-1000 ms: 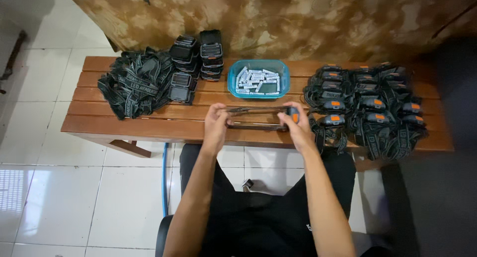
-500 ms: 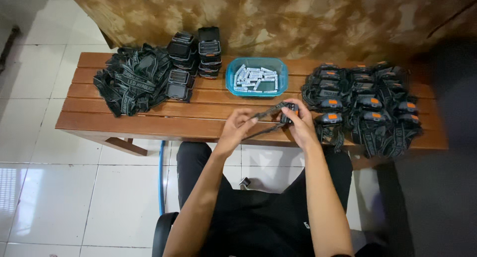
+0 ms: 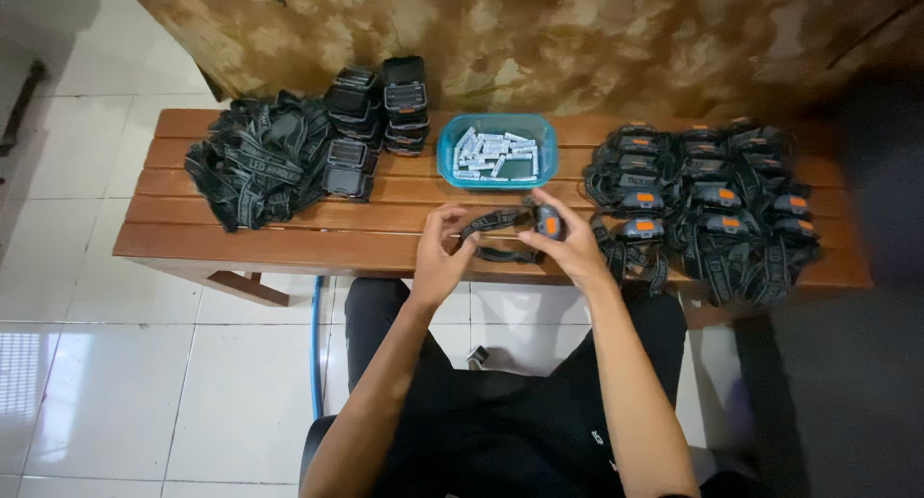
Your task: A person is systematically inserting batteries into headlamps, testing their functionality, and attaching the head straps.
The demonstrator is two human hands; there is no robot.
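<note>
Over the front edge of a wooden slat bench (image 3: 250, 238), both my hands hold one black headlamp with an orange button (image 3: 550, 223). My right hand (image 3: 568, 253) grips the lamp body. My left hand (image 3: 445, 257) pinches its black elastic strap (image 3: 491, 224), which loops between the two hands and hangs a little below them.
A pile of black straps (image 3: 255, 161) and stacked black lamp housings (image 3: 380, 108) lie at the bench's left. A blue tray of small white cylinders (image 3: 497, 152) sits mid-back. Several assembled headlamps with orange buttons (image 3: 707, 204) cover the right end. White tiled floor lies around.
The headlamp lay stretched flat on the bench under both hands; now it is lifted, the hands have come closer together and the strap is bunched into a loop.
</note>
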